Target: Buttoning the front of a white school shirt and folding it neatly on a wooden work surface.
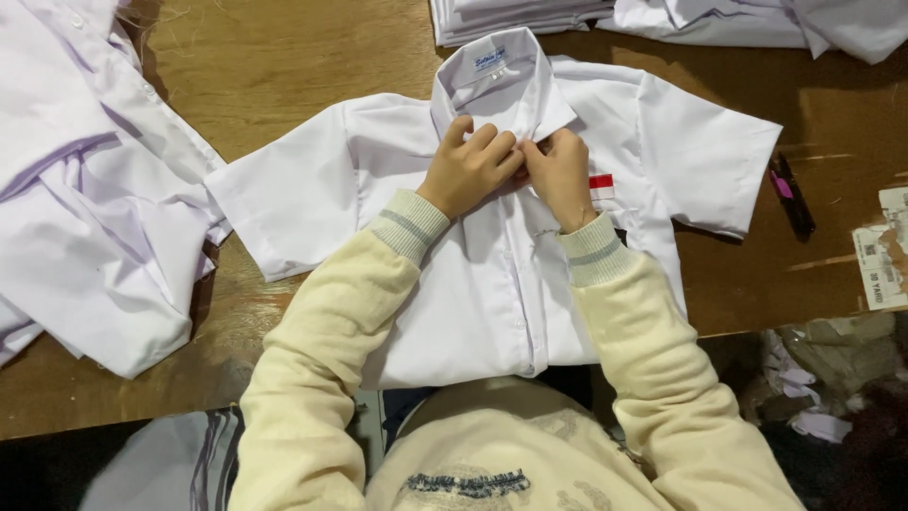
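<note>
**Both hands working the top button area of a white shirt**

The white short-sleeved shirt (pixel 492 284) is lying face up and spread flat on the wooden table (pixel 284 57), collar away from the person, hem reaching the near edge. Sleeves are lying out to both sides. A small red-and-white patch (pixel 602 186) is showing on the chest, just beside the right hand.

The left hand (pixel 468 170) and right hand (pixel 560 172) are meeting at the placket just below the collar (pixel 501 80), knuckles touching. Fingers of both are curling in and pinching the shirt front between them. Whether they are gripping a button or only fabric is hidden by the fingers themselves, so I cannot tell.

Outward: a loose heap of white shirts (pixel 85 208) is sitting to the left, touching the left sleeve. A folded stack (pixel 511 17) is sitting at the far edge above the collar, more white cloth (pixel 757 19) to its right. A dark pen (pixel 793 197) is lying near the right sleeve, paper labels (pixel 884 251) at the right edge.

Risks, as I judge them:
- Hem is hanging at the table edge against the person's body; leaning or pulling could drag the shirt and skew the front.
- Pinching off-line could bunch the placket and crease the collar.
- Pen is sitting close to white fabric; a sleeve sweeping it could leave a mark.
- Heap overlapping the left sleeve could snag it if the shirt gets shifted.
</note>
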